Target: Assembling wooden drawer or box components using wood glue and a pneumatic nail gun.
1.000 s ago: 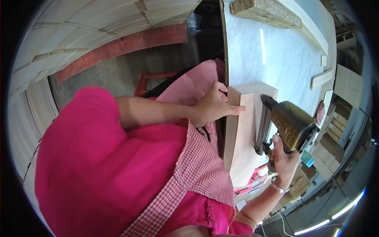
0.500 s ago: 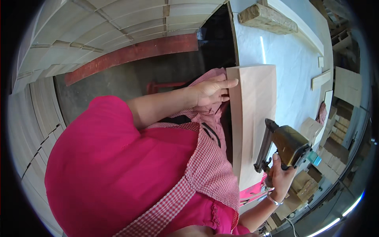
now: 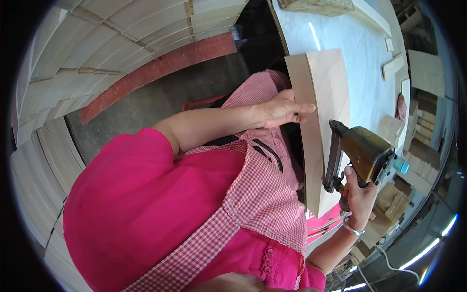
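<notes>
A long pale wooden box (image 3: 328, 92) lies at the near edge of the white-topped table (image 3: 365, 73), its side face turned toward me. My left hand (image 3: 287, 109) grips that side, thumb stretched across it and the other fingers curled below. Wrapped round the handle of a pneumatic nail gun (image 3: 366, 150) is my right hand (image 3: 360, 197). The gun, dark gold with a black magazine, is held over the right part of the box. Whether its nose touches the wood I cannot tell.
A wrapped block (image 3: 318, 5) sits at the table's far end, with small wood strips (image 3: 393, 66) along the right side. Stacked boards (image 3: 141, 24) rise at the upper left behind a red beam (image 3: 160, 70). Wooden pieces (image 3: 394, 199) are piled at the right.
My left hand has moved right, farther over the box's side. The box has turned slightly, showing more of its side face. The nail gun has shifted a little up and right in view.
</notes>
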Demonstrator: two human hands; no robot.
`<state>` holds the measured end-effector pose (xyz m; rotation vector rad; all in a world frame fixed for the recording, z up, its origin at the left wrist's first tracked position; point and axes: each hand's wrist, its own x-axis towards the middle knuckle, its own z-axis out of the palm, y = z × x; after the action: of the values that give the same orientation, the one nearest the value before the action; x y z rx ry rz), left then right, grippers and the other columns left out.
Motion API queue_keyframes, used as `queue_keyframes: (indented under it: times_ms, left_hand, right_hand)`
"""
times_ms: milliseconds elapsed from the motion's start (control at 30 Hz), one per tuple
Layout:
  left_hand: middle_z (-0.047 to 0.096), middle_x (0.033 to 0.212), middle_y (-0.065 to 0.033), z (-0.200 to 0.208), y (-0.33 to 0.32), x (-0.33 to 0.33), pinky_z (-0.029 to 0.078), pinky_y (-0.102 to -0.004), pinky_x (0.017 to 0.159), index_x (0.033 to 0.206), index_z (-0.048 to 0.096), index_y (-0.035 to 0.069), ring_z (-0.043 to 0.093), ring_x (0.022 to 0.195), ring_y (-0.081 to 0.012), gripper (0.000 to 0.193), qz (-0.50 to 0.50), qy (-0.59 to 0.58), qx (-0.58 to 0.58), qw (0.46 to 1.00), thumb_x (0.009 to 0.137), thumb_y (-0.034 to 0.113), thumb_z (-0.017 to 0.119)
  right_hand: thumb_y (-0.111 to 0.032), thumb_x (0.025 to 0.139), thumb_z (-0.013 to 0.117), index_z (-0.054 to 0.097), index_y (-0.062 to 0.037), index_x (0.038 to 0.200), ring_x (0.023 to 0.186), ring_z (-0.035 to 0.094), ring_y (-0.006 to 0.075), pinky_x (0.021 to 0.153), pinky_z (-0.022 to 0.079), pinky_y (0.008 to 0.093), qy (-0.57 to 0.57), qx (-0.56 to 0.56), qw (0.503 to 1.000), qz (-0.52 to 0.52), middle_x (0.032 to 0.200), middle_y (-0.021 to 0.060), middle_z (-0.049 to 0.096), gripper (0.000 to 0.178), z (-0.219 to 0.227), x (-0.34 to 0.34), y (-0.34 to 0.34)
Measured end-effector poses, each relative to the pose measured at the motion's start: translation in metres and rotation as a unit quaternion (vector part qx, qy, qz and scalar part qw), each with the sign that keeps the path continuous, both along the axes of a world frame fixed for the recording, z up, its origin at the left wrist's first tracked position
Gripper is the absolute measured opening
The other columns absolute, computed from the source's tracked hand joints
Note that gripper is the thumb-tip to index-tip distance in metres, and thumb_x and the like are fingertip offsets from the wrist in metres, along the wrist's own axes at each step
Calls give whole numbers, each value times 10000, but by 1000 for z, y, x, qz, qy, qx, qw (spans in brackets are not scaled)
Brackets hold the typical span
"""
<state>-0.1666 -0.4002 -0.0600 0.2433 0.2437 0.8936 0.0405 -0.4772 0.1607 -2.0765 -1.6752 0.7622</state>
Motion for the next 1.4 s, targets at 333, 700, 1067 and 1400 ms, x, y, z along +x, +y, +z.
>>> queue_keyframes:
  times_ms: [333,700,1067,1400]
  left_hand:
    - [619,1073,5,-2,4,3,495,-276,719,1191,542,118,579,957,-116,425,49,74,14,996,853,246,767]
    - [602,1081,-20,-2,6,2,521,-233,726,1286,448,82,596,1005,-110,518,48,97,51,993,889,267,724]
    - [590,1082,-17,2,3,0,507,-279,706,1214,498,102,568,999,-129,492,51,105,30,993,846,284,770]
    - [586,1068,-9,-2,5,-2,510,-263,700,1208,493,106,571,969,-116,475,51,93,34,994,855,268,765]
  right_hand:
    - [-143,819,807,544,43,1215,819,591,121,719,492,264,52,-98,993,-48,1046,70,667,510,19,-18,3]
    - [-166,816,812,523,44,1238,983,608,169,878,486,303,11,-123,992,-31,1126,101,656,553,21,-17,1]
    - [-187,813,807,619,50,1136,925,642,181,846,503,312,-8,-138,990,1,1050,106,694,443,20,-23,6]
    - [-201,817,805,626,54,1121,910,649,178,832,511,321,15,-129,991,-4,1028,110,701,435,17,-23,7]
